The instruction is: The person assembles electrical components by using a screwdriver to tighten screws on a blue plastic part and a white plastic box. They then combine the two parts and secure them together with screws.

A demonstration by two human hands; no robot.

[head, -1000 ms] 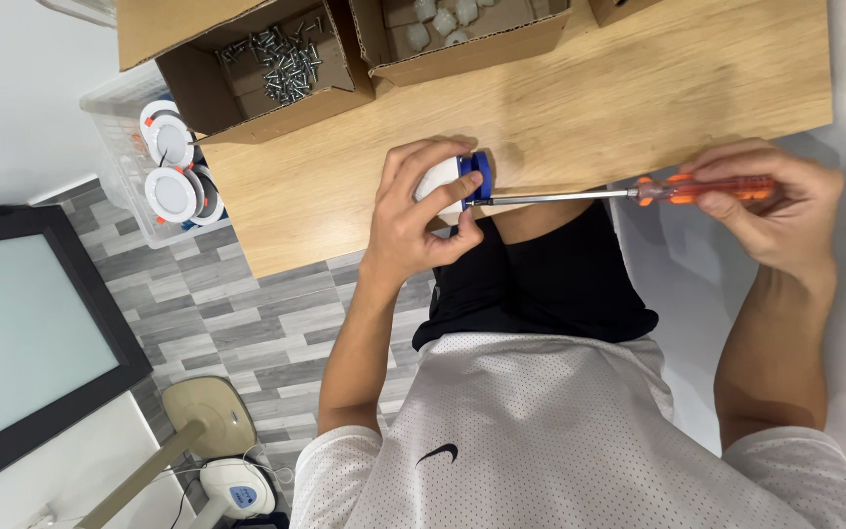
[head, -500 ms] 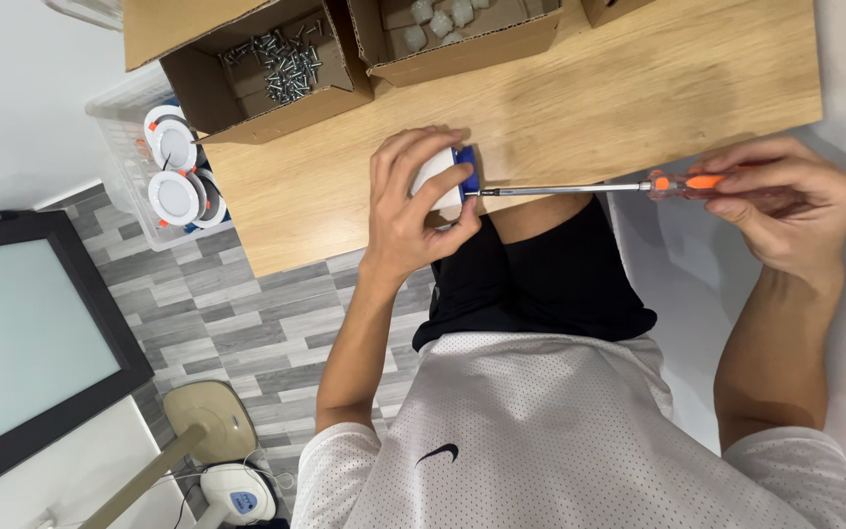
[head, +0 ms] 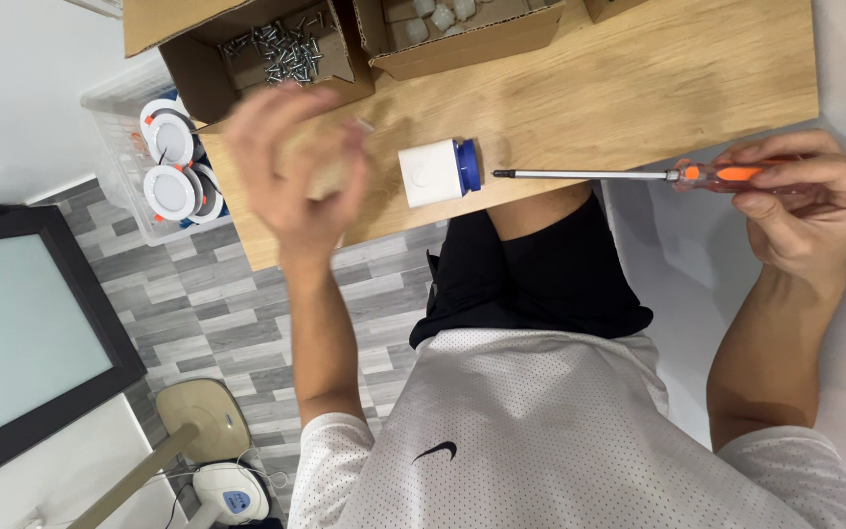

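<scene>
My left hand [head: 291,162], blurred and empty, hovers upper left; my right hand [head: 805,201] grips the orange-handled screwdriver [head: 638,174], tip level toward the white-and-blue fitting [head: 438,171].

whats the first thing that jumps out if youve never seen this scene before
Most striking is the blurred left hand, lifted open over the wooden table near the cardboard box of screws. Beside it a small white and blue part lies alone at the table's edge. The right hand grips an orange-handled screwdriver whose tip points at that part.
</scene>
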